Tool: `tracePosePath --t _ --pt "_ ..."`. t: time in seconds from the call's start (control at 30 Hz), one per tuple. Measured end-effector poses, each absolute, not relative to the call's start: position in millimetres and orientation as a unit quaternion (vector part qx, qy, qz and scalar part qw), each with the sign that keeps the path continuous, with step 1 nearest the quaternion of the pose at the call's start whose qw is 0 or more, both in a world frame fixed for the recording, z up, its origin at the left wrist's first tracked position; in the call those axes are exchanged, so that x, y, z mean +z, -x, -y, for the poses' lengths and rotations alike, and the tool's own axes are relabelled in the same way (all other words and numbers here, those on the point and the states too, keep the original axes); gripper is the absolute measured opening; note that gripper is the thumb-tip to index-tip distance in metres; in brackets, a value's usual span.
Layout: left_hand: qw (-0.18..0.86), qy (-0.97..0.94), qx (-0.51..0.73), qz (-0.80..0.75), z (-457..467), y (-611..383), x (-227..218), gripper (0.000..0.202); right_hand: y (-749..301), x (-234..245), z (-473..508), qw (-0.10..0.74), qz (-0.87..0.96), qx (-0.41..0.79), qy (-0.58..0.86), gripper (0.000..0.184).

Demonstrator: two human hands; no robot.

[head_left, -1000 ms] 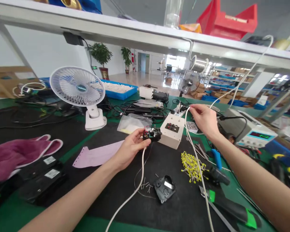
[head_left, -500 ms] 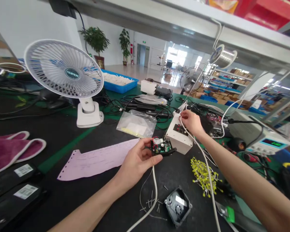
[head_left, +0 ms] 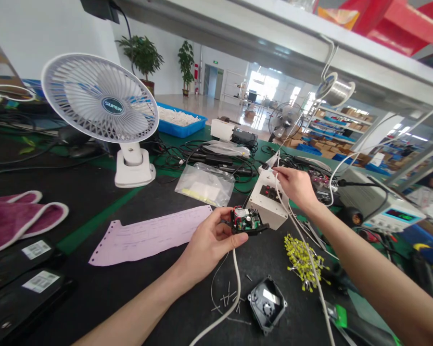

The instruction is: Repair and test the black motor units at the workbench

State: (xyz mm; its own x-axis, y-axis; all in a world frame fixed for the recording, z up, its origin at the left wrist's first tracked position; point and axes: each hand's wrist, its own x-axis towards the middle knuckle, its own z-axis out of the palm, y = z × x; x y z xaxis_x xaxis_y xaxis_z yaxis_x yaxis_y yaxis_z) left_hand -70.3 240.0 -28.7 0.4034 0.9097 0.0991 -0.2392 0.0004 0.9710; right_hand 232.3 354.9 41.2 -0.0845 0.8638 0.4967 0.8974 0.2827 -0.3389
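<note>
My left hand (head_left: 209, 244) is closed around a small open black adapter with a green circuit board (head_left: 246, 221), held just above the black mat. A white cable (head_left: 234, 288) runs down from it toward me. My right hand (head_left: 295, 185) pinches another stretch of white cable (head_left: 303, 240) over the white test box (head_left: 266, 202) with its dark sockets. A black adapter cover (head_left: 267, 303) lies on the mat below the board, with cut wire bits beside it.
A white desk fan (head_left: 101, 108) stands at the left, a pink paper sheet (head_left: 151, 235) and plastic bag (head_left: 204, 185) mid-table. Yellow components (head_left: 303, 257) lie right of the cover. A power supply (head_left: 386, 202), solder spool (head_left: 335, 89), blue tray (head_left: 178, 120) and maroon cloth (head_left: 10, 221) surround them.
My right hand rose slightly off the test box with the cable pinched. My left hand kept the board and shifted a little to the right.
</note>
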Motion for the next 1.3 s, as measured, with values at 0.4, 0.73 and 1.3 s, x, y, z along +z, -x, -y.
tracePosePath --t 0.4,0.73,1.3 --pt "0.625 -0.550 0.461 -0.307 -241.9 70.2 -29.2 0.056 -238.8 33.1 -340.1 0.415 0.659 0.199 0.595 0.026" --pt "0.628 -0.544 0.463 -0.307 -241.7 71.2 -27.2 0.055 -238.4 27.3 -336.1 0.468 0.626 0.293 0.550 0.025" --pt "0.630 -0.545 0.459 -0.309 -241.9 70.3 -29.1 0.055 -240.7 27.8 -333.1 0.462 0.642 0.313 0.526 0.044"
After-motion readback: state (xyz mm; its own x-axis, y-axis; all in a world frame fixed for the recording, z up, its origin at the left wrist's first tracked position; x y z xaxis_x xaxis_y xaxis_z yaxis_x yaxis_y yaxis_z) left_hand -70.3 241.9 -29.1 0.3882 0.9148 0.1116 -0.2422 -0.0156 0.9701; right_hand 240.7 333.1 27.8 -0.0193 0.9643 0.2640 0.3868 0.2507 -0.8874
